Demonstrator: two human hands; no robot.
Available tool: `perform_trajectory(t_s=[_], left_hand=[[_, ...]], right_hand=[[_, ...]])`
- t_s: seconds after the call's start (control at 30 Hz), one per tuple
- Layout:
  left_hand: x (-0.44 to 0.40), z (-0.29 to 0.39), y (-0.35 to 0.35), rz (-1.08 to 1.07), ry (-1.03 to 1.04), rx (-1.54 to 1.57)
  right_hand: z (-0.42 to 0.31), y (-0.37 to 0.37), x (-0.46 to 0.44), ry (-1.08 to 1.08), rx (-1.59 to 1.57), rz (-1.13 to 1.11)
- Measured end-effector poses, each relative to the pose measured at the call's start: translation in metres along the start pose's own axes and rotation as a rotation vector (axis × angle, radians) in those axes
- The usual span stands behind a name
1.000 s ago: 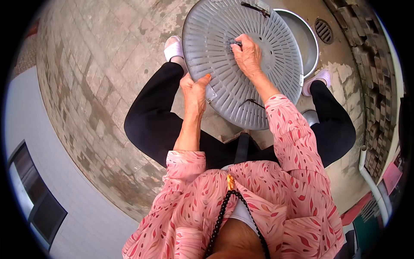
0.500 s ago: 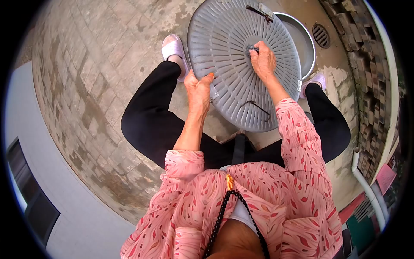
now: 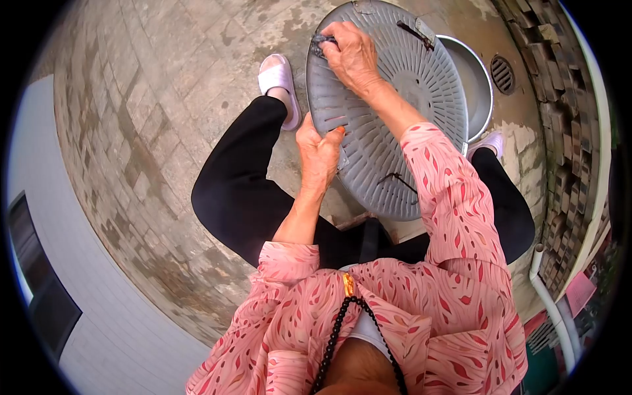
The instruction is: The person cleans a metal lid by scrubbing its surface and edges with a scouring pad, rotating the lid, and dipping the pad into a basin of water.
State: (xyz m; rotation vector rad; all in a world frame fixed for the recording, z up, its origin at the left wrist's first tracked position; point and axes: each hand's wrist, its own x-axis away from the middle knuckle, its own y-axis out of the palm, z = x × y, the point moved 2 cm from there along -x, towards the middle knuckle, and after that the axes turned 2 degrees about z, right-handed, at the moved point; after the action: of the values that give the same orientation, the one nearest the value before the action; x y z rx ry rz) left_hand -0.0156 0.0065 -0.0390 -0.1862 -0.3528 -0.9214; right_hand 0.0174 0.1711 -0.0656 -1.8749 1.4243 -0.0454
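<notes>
A large round grey slotted disc [image 3: 395, 112] stands tilted between my knees, with dark metal handles on its face. My left hand [image 3: 319, 153] grips its left edge, the thumb lying on the face and the fingers behind. Near the disc's upper left rim, my right hand [image 3: 350, 56] is closed on a dark scouring pad [image 3: 322, 45], which touches the surface. Behind the disc on the right, a round metal basin [image 3: 475, 79] shows in part.
Stone paving [image 3: 164, 131] spreads on the left. A drain grate [image 3: 502, 74] lies right of the basin. Stacked bricks [image 3: 559, 118] line the right side, with a white pipe [image 3: 553, 309] below. My feet in pale slippers [image 3: 276, 80] flank the disc.
My right hand has moved with the scouring pad from the disc's middle to its upper left rim. The disc has shifted slightly right and down in view, with my left hand still on its edge.
</notes>
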Motion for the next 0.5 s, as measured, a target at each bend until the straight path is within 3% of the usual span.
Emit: perform_trajectory(t_s=[0.13,0.17,0.27,0.5], left_hand=[[-0.003,-0.013,-0.006,-0.004,0.043,0.013],[-0.001,-0.011,-0.005,-0.004,0.037,0.030],[0.000,-0.003,0.000,-0.013,0.053,0.030],[-0.003,-0.010,-0.006,0.001,0.053,-0.027]], right_hand=[[-0.029,-0.019,0.044,-0.160,-0.219,-0.122],[-0.023,-0.018,0.034,-0.101,-0.154,-0.183],[0.015,0.002,-0.023,0.014,0.037,0.031],[-0.034,-0.028,0.058,-0.137,-0.282,-0.191]])
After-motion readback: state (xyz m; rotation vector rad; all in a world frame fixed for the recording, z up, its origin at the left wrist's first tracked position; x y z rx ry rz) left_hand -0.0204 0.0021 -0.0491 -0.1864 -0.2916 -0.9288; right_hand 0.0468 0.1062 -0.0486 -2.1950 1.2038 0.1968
